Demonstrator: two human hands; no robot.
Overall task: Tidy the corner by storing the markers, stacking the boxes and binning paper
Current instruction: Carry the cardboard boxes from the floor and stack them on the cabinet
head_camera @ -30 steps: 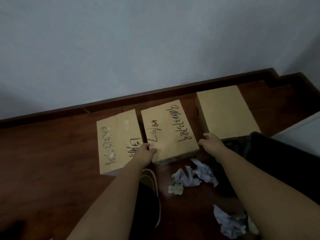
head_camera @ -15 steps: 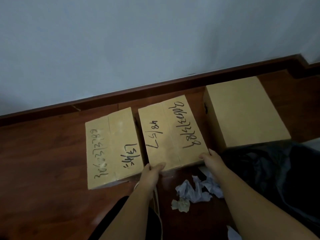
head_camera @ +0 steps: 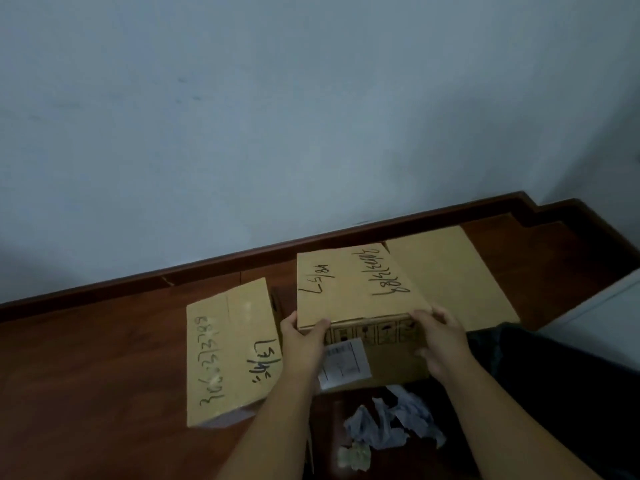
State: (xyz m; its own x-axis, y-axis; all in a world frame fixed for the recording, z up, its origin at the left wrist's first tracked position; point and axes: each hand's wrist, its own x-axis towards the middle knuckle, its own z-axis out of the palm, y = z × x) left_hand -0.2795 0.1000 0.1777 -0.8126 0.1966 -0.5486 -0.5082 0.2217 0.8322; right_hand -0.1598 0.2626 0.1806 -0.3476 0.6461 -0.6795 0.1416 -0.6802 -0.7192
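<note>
Three cardboard boxes are in view on the wooden floor by the wall. The middle box (head_camera: 349, 285), with black handwriting on top and a white label on its near side, is lifted off the floor. My left hand (head_camera: 303, 341) grips its near left corner and my right hand (head_camera: 441, 336) grips its near right corner. It overlaps the plain right box (head_camera: 460, 271) behind it. The left box (head_camera: 228, 351), also handwritten, lies flat on the floor. Crumpled paper (head_camera: 391, 424) lies on the floor below the lifted box.
A dark baseboard (head_camera: 207, 268) runs along the pale wall and steps around a corner at the right. A black bag or cloth (head_camera: 561, 386) lies at the right, with a white surface (head_camera: 602, 306) beyond it. A small pale paper scrap (head_camera: 353, 457) lies near the bottom.
Both hands closed on the middle box's near corners and raised it from the floor, shifting it right and over the plain box. Its labelled near side now shows.
</note>
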